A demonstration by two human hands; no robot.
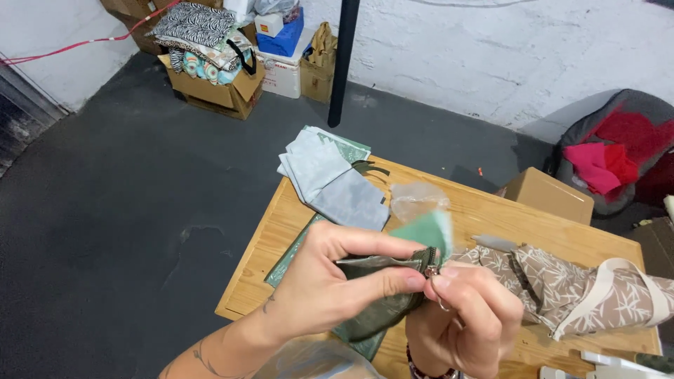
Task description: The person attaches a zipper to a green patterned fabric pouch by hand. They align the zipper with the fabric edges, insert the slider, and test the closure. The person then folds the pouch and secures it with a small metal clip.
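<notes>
Olive zip pouch (pixel 379 309) sits above the wooden tabletop (pixel 281 231), clamped in my left hand (pixel 330 281); my right hand (pixel 467 319) pinches its zipper pull (pixel 431 270); grey folded cloths (pixel 337 182) lie behind

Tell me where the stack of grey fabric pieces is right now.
In the head view, the grey fabric stack lies on the far left corner of the wooden table, overhanging its edge, beside a clear plastic bag.

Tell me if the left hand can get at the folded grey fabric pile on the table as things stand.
Probably not straight away: the left hand is pinching the green zippered pouch together with the right hand. The grey fabric pile lies uncovered just beyond, nothing between.
</notes>
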